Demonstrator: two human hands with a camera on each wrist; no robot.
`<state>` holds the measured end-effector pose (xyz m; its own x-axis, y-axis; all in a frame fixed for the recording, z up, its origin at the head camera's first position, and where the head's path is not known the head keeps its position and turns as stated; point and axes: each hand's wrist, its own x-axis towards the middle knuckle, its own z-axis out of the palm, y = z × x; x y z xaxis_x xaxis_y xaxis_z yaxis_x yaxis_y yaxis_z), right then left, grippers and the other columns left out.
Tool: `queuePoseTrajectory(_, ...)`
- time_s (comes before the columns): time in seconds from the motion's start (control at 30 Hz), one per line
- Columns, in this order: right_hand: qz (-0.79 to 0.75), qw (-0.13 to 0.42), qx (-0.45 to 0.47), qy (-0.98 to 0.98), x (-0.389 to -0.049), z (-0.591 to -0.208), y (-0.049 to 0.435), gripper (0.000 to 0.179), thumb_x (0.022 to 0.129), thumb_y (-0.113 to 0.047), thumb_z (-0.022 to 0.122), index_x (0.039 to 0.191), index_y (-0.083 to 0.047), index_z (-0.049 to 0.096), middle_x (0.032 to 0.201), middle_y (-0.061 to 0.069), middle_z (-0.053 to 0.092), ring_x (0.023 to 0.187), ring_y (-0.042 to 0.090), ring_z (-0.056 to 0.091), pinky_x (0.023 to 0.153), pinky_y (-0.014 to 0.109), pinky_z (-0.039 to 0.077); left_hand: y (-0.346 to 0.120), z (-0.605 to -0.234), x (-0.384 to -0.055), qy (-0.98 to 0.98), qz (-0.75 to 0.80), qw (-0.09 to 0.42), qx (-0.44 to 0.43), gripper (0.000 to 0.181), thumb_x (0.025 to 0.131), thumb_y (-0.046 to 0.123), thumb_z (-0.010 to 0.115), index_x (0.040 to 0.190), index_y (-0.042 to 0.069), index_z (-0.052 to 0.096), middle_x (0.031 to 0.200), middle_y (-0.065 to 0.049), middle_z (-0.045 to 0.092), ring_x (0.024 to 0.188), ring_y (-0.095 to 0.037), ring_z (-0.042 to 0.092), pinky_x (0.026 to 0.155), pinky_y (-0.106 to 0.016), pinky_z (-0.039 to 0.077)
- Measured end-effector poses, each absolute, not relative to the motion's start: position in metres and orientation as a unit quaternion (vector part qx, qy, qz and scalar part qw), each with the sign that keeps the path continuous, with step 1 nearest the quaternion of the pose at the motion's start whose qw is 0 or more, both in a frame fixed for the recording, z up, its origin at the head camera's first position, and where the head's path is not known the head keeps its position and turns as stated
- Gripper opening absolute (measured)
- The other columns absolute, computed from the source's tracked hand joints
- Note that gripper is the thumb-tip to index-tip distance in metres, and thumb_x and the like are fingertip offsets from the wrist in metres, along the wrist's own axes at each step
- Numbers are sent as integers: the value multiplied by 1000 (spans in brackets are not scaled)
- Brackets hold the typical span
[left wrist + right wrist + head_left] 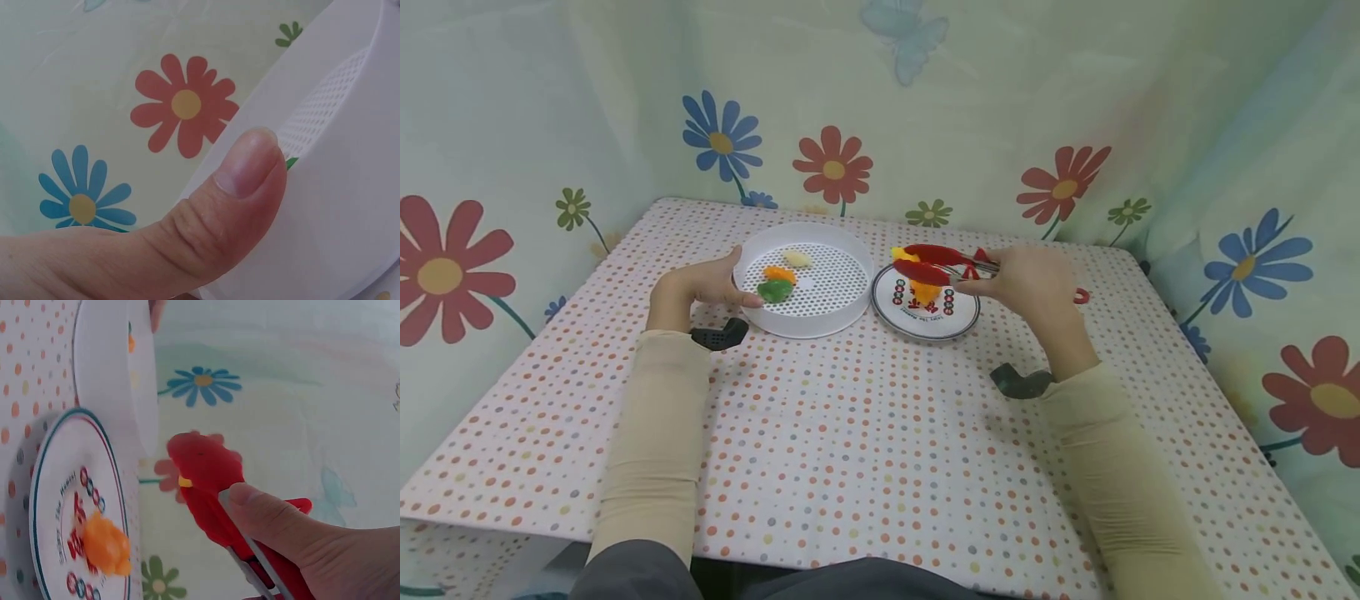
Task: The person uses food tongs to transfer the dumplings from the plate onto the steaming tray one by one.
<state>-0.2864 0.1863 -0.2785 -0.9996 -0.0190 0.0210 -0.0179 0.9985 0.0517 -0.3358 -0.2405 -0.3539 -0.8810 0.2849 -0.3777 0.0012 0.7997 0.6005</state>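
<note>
My left hand (706,282) rests against the left side of a round white steamer tray (831,325), its thumb (212,219) lying along the outer wall. On the tray's perforated base are a pale yellow piece (797,259), an orange piece (779,274) and a green piece (775,290). My right hand (1026,279) grips red-tipped tongs (922,272) over a printed plate (925,332). A small yellow piece (899,252) shows between the tong tips. Below them, an orange piece (106,545) sits on the plate.
The plate stands close to the tray's right side on a dotted tablecloth (850,433). A flower-printed curtain (977,150) rises behind the table's back edge and along both sides. A dark wrist camera (1021,382) sits on the right wrist, another (720,334) on the left.
</note>
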Motion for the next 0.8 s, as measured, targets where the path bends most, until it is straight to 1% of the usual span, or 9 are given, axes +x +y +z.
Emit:
queuePoseTrajectory(0.07,-30,1,30,-999,-294,-282,160,87,70,-73,63,139,-23,50,124,15,63,88,29,55,56,30,46,-241,-356,-336,917,315,232,77,124,79,44,74,149,9,-22,159,-20,-10,146,-41,-1,114,-64,6)
queuePoseTrajectory(0.13,-36,-9,51,-998,-302,-286,134,86,69,-74,63,139,-26,49,126,12,63,90,26,55,57,29,46,-240,-358,-336,914,322,234,78,124,79,43,75,149,9,-22,159,-20,-10,146,-40,2,114,-63,6)
queuePoseTrajectory(0.17,-43,-13,63,-997,-307,-288,122,85,69,-74,63,139,-28,50,124,9,64,89,25,55,57,28,47,-240,-360,-335,913,323,236,74,124,79,43,75,148,9,-22,159,-21,-9,146,-40,9,114,-62,6)
queuePoseTrajectory(0.23,-41,-18,86,-995,-314,-293,100,82,69,-72,65,137,-27,53,121,7,66,91,24,56,57,28,49,-238,-362,-335,913,322,240,69,125,78,44,75,148,9,-23,159,-21,-7,144,-39,16,115,-61,6)
queuePoseTrajectory(0.37,-48,-17,111,-993,-328,-302,71,74,69,-68,69,129,-26,61,113,5,69,87,22,57,60,31,51,-236,-362,-336,919,305,241,62,125,78,48,73,148,8,-22,159,-21,-6,145,-40,11,115,-62,7)
queuePoseTrajectory(0.4,-48,-15,113,-992,-331,-304,66,72,69,-67,70,126,-25,63,110,5,69,87,22,57,61,31,51,-235,-361,-336,921,301,240,57,125,78,49,73,149,9,-21,159,-21,-6,146,-40,4,115,-62,7)
queuePoseTrajectory(0.47,-52,-10,119,-992,-336,-307,58,68,69,-66,70,122,-23,66,105,4,70,85,22,56,63,33,50,-235,-360,-336,923,297,239,53,124,78,48,73,149,9,-20,159,-20,-5,147,-40,-1,114,-63,6)
queuePoseTrajectory(0.6,-60,-7,130,-990,-346,-312,47,65,70,-66,69,117,-21,68,97,2,68,83,22,55,64,33,50,-235,-357,-337,922,302,238,47,123,78,47,74,149,10,-20,159,-20,-4,147,-40,-1,114,-63,6)
queuePoseTrajectory(0.8,-51,-4,131,-990,-354,-312,35,64,70,-66,70,115,-20,69,93,2,66,83,21,54,64,32,49,-240,-354,-336,926,297,227,48,121,79,46,73,150,9,-18,160,-19,-3,147,-40,0,114,-63,7)
